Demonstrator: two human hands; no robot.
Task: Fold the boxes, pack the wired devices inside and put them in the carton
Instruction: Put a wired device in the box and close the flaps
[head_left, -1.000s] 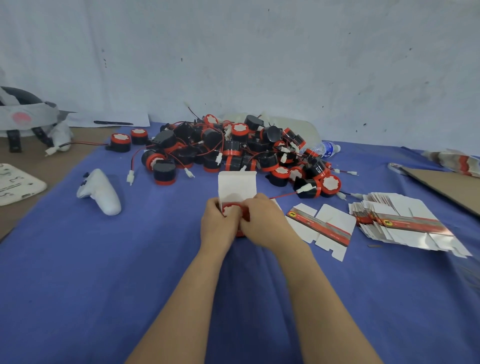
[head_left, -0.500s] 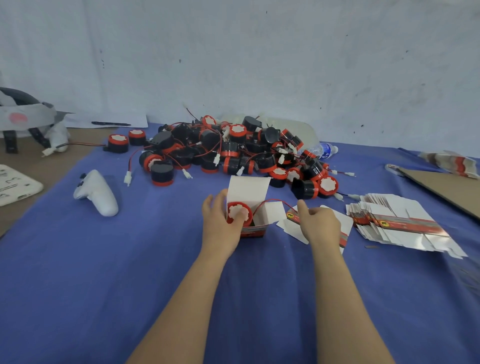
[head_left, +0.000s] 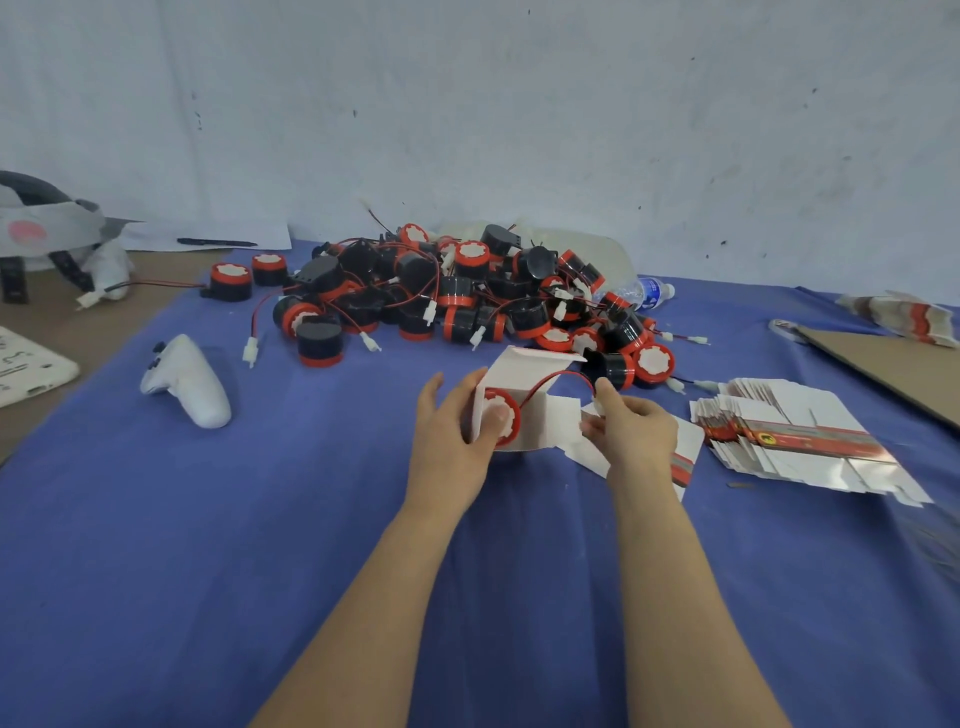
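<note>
A small white box (head_left: 524, 371) stands open on the blue cloth at the centre. A red and white wired device (head_left: 503, 415) sits in its opening. My left hand (head_left: 457, 431) grips the box, thumb pressed on the device's face. The device's red and black wire (head_left: 561, 378) arcs out to the right. My right hand (head_left: 631, 426) pinches the wire's white end beside the box's side flap. Behind lies a heap of black and red wired devices (head_left: 457, 296). Flat unfolded boxes (head_left: 795, 441) are stacked at the right.
A white game controller (head_left: 187, 382) lies on the cloth at the left. A plastic water bottle (head_left: 641, 291) lies behind the heap. A brown cardboard sheet (head_left: 893, 369) is at the far right. One flat box (head_left: 680, 462) lies under my right hand.
My right hand left the box, drew the wire out to the right, and now pinches its end. The box opening and device have come into view; my left hand stays on it.
</note>
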